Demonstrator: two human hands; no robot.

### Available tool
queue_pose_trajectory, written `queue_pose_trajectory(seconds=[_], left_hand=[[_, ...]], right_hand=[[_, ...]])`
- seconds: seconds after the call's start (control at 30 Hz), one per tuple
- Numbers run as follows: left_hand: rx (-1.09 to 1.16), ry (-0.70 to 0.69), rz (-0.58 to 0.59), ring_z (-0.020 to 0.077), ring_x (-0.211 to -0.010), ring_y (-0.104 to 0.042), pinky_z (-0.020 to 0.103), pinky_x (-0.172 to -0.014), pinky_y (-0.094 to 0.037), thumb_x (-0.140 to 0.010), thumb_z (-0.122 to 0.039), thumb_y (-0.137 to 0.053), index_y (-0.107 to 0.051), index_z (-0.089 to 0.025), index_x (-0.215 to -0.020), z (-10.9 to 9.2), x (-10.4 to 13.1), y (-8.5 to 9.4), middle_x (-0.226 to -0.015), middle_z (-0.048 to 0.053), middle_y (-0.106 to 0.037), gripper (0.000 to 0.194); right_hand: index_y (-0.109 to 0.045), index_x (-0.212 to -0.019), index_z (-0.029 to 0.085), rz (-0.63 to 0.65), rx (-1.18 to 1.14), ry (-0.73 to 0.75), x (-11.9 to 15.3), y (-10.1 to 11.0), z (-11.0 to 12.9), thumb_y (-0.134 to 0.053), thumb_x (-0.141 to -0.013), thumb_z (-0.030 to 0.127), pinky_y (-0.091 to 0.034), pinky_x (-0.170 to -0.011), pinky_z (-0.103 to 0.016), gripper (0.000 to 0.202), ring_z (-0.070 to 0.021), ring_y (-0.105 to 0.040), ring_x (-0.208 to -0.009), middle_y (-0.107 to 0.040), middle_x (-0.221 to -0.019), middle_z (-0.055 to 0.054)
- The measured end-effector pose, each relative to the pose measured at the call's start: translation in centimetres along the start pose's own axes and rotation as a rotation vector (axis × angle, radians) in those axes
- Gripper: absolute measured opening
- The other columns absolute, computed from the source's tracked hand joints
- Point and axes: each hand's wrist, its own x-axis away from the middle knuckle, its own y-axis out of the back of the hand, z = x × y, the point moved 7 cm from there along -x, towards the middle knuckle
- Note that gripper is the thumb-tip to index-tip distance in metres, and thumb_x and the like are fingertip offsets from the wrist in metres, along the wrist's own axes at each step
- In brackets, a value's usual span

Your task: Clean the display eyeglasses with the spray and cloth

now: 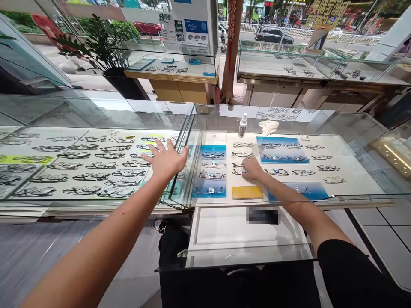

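My left hand (167, 159) is spread with its fingers apart over the glass top of the left showcase, holding nothing. Below it lie rows of eyeglasses (115, 148). My right hand (252, 168) is inside the right showcase, fingers curled down at a pair of glasses (237, 172) on the white display board. The fingertips are partly hidden, but they close on the frame's right side. A yellow case (247, 192) lies just in front of that hand. Glasses on a blue panel (197, 182) are to its left.
A white spray bottle (243, 125) and a crumpled cloth (269, 127) stand behind the glasses. Glass edges surround the showcase. An open white drawer (221, 233) with a pixelated object sits in front, above my lap. A potted plant (123, 83) and other showcases stand farther back.
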Motion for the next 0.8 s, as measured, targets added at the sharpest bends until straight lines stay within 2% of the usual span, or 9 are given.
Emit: queue_pose_trajectory(seconds=[0.1,0.23,0.37,0.5,0.63,0.8], left_hand=[[0.004,-0.001,-0.01,0.0574,-0.175,-0.011,0.086,-0.132,-0.014,-0.105,-0.08,-0.023,-0.027,-0.008,-0.182,-0.1,0.1,0.1,-0.189,0.031,-0.015,0.105],[0.004,-0.003,-0.012,0.0576,-0.175,-0.011,0.086,-0.133,-0.014,-0.104,-0.079,-0.023,-0.028,-0.008,-0.182,-0.1,0.1,0.1,-0.189,0.03,-0.016,0.105],[-0.006,-0.013,-0.033,0.0582,-0.174,-0.014,0.087,-0.132,-0.01,-0.105,-0.078,-0.023,-0.031,-0.007,-0.181,-0.3,0.0,0.1,-0.189,0.031,-0.017,0.105],[-0.004,-0.005,-0.048,0.0571,-0.174,-0.014,0.085,-0.133,-0.011,-0.104,-0.078,-0.024,-0.031,-0.007,-0.181,-0.3,-0.2,0.0,-0.189,0.031,-0.018,0.105],[0.002,-0.005,-0.053,0.0578,-0.174,-0.015,0.085,-0.133,-0.013,-0.104,-0.077,-0.027,-0.033,-0.006,-0.18,-0.4,-0.4,0.0,-0.188,0.031,-0.021,0.104],[0.003,0.0,-0.056,0.0579,-0.174,-0.015,0.085,-0.132,-0.016,-0.104,-0.076,-0.028,-0.033,-0.006,-0.18,-0.4,-0.6,-0.1,-0.188,0.031,-0.02,0.104]], right_hand=[[-0.065,-0.109,0.018,-0.012,0.007,-0.029,-0.4,-0.5,-0.2,-0.069,-0.088,0.025,-0.029,-0.132,-0.055,0.023,-0.0372,-0.056,-0.124,-0.074,-0.12,-0.019],[-0.066,-0.109,0.017,-0.038,0.005,-0.073,-0.3,-0.9,-0.2,-0.058,-0.092,0.013,-0.03,-0.131,-0.051,0.02,-0.0355,-0.06,-0.117,-0.076,-0.111,-0.019],[-0.068,-0.109,0.017,-0.067,0.012,-0.117,0.1,-0.6,0.0,-0.056,-0.094,0.012,-0.029,-0.132,-0.051,0.02,-0.0361,-0.063,-0.116,-0.078,-0.106,-0.019],[-0.073,-0.098,0.016,-0.093,0.021,-0.132,0.5,0.2,0.3,-0.058,-0.092,0.012,-0.03,-0.132,-0.05,0.017,-0.0364,-0.063,-0.115,-0.08,-0.102,-0.021],[-0.073,-0.091,0.016,-0.153,0.002,-0.132,1.5,1.7,1.0,-0.056,-0.091,0.008,-0.033,-0.129,-0.051,0.019,-0.0336,-0.063,-0.106,-0.078,-0.095,-0.019],[-0.066,-0.091,0.02,-0.253,-0.072,-0.068,4.1,3.7,3.6,-0.055,-0.093,0.009,-0.036,-0.126,-0.051,0.016,-0.0308,-0.058,-0.104,-0.073,-0.098,-0.014]])
